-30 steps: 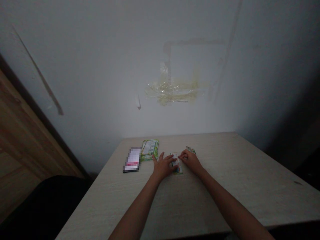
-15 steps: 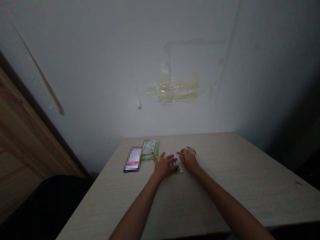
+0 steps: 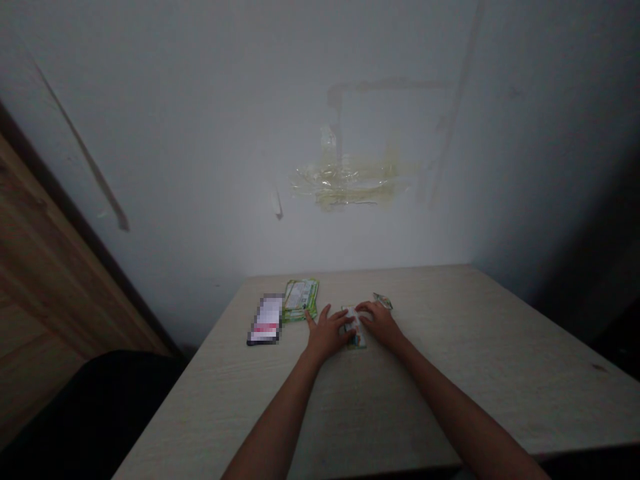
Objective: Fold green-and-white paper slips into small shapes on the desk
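Observation:
A small white and green packet (image 3: pixel 356 328) lies flat on the pale wooden table (image 3: pixel 450 373). My left hand (image 3: pixel 327 332) rests on its left side with the fingers spread and flat. My right hand (image 3: pixel 380 322) presses on its right side, fingers laid flat over it. A small torn scrap of wrapper (image 3: pixel 383 301) lies just beyond my right hand. Neither hand lifts the packet off the table.
A stack of green and white packets (image 3: pixel 300 299) lies at the far left of the table, beside a blurred flat card or phone (image 3: pixel 265 320). A white wall with old tape marks (image 3: pixel 345 180) stands behind. A wooden door (image 3: pixel 45 280) is at the left.
My right hand has slid slightly leftward over the packet. The left hand stays in place.

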A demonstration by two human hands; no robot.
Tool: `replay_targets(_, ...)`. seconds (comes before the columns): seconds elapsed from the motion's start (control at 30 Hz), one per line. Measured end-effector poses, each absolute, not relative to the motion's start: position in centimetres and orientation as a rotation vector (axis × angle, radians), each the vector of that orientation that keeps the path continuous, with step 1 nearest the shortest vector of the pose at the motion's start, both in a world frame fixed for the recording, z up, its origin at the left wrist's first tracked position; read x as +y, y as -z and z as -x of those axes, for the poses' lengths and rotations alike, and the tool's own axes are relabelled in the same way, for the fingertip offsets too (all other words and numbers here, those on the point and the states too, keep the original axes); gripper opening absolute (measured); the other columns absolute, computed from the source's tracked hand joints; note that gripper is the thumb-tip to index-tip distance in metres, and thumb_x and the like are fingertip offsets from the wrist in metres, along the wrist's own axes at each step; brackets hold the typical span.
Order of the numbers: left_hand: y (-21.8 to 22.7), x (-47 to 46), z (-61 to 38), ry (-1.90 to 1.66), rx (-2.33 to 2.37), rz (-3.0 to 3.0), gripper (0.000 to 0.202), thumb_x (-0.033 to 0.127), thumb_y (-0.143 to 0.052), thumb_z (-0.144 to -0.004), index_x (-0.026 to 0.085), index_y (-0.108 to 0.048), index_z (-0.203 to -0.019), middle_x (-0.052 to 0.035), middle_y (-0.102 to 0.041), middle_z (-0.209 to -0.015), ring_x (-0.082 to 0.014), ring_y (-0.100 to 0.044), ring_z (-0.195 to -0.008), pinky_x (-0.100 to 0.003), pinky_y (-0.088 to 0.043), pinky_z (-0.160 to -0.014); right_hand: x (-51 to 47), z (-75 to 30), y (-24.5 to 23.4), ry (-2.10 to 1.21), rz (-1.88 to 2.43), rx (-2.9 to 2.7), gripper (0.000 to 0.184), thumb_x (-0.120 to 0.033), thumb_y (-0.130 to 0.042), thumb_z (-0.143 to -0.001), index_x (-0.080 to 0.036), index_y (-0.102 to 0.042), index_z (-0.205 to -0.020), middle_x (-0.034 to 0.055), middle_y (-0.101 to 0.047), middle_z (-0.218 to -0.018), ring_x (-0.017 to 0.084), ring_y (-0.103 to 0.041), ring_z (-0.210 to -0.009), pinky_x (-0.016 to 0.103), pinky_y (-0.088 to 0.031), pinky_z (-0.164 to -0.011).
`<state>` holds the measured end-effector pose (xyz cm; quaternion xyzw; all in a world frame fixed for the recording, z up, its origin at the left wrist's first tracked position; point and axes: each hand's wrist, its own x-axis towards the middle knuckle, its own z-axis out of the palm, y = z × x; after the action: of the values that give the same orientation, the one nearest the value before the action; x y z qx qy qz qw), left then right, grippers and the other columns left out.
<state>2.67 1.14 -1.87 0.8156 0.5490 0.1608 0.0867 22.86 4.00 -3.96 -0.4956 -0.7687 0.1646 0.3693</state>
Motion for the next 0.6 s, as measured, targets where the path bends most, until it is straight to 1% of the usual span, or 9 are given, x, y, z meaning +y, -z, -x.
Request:
replay_targets(0.1, 1.59, 1.14, -2.67, -0.443, 1.644, -2.424, 0.04, 0.061, -0.05, -0.083, 0.053, -0.054, -0.122, 0.0104, -0.048, -0.144, -0.0349, -0.018, -0.144, -0.076, 0.012, -0.102, 3.99, -22.83, 3.89, -0.453, 1.262, -1.952, 0.026, -0.022, -0.057, -0.079, -0.022, -0.064, -0.103, 0.004, -0.069, -0.103, 0.021, -0.059, -0.103, 0.041, -0.043, -0.096)
replay_targets(0.23, 1.13, 1.1, -2.66, -0.345, 1.649, -2.413, 0.045, 0.062, -0.047, -0.084, 0.051, -0.051, -0.127, 0.0096, -0.043, -0.147, -0.0359, -0.015, -0.144, -0.075, 0.011, -0.104, 4.41, -22.72, 4.21, -0.472, 1.274, -1.911, 0.026, -0.022, -0.059, -0.076, -0.022, -0.064, -0.101, 0.0043, -0.07, -0.101, 0.023, -0.06, -0.103, 0.044, -0.043, -0.096)
replay_targets(0.33, 1.02, 1.16, -2.61, -0.307, 1.651, -2.429, 0.045, 0.063, -0.046, -0.084, 0.052, -0.05, -0.127, 0.0105, -0.042, -0.148, -0.0366, -0.015, -0.144, -0.077, 0.007, -0.103, 4.74, -22.83, 4.43, -0.493, 1.282, -1.907, 0.03, -0.021, -0.061, -0.074, -0.023, -0.063, -0.104, 0.0045, -0.071, -0.102, 0.024, -0.061, -0.105, 0.047, -0.041, -0.097)
replay_targets(0.4, 1.09, 1.24, -2.57, -0.318, 1.643, -2.434, 0.044, 0.064, -0.045, -0.084, 0.054, -0.05, -0.126, 0.0121, -0.043, -0.147, -0.0368, -0.015, -0.144, -0.079, 0.007, -0.102, 4.83, -22.98, 4.45, -0.492, 1.274, -1.919, 0.033, -0.022, -0.061, -0.074, -0.023, -0.062, -0.107, 0.0043, -0.071, -0.104, 0.024, -0.06, -0.107, 0.047, -0.04, -0.098)
replay_targets(0.6, 1.34, 1.38, -2.46, -0.341, 1.621, -2.392, 0.043, 0.063, -0.047, -0.084, 0.055, -0.049, -0.126, 0.0131, -0.041, -0.148, -0.0367, -0.013, -0.145, -0.079, 0.012, -0.1, 4.51, -23.32, 4.07, -0.494, 1.264, -1.975, 0.038, -0.022, -0.062, -0.074, -0.022, -0.06, -0.111, 0.0053, -0.07, -0.11, 0.025, -0.059, -0.11, 0.045, -0.039, -0.1)
